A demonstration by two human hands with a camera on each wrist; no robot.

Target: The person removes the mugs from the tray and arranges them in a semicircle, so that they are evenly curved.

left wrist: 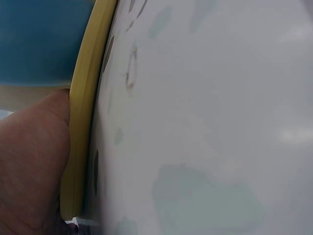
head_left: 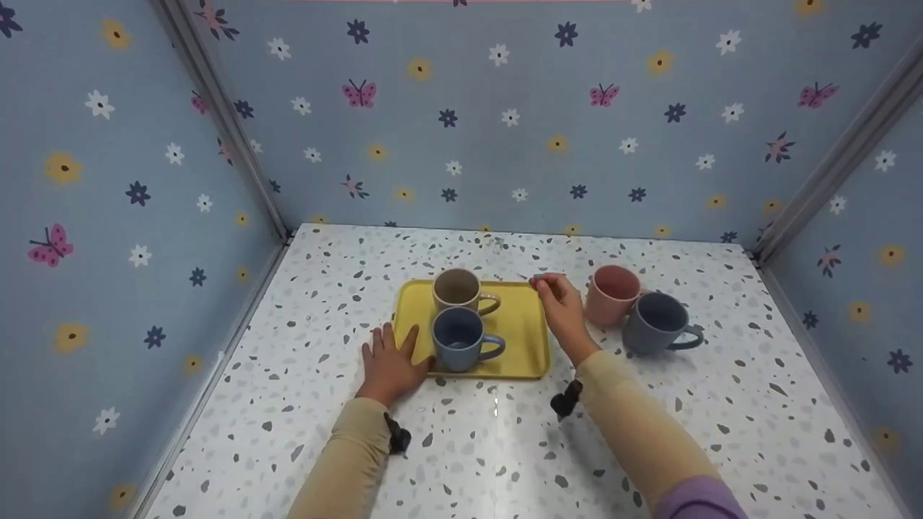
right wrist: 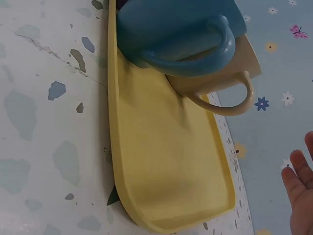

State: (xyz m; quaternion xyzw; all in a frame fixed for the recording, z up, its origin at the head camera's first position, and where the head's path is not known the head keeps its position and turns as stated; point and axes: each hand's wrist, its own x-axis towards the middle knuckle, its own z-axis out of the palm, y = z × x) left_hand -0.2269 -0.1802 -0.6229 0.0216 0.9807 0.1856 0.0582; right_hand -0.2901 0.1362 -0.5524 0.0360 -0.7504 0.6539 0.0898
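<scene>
A yellow tray (head_left: 519, 328) lies on the table with two mugs on its left half. The beige mug (head_left: 457, 287) stands behind the blue mug (head_left: 458, 342), and both handles point right. My left hand (head_left: 393, 367) is at the tray's left front corner, fingers spread and thumb close to the blue mug. The left wrist view shows that hand (left wrist: 32, 166) against the tray's rim (left wrist: 80, 122). By the tray's right back corner, my right hand (head_left: 562, 310) has its fingers loosely bent. Nothing shows in its fingers (right wrist: 296, 183) in the right wrist view.
Right of the tray, a pink mug (head_left: 611, 299) stands close beside a grey-blue mug (head_left: 655, 324) whose handle points right. The speckled white table (head_left: 490, 447) is bounded by flower-patterned panels (head_left: 505, 130) at the back and both sides.
</scene>
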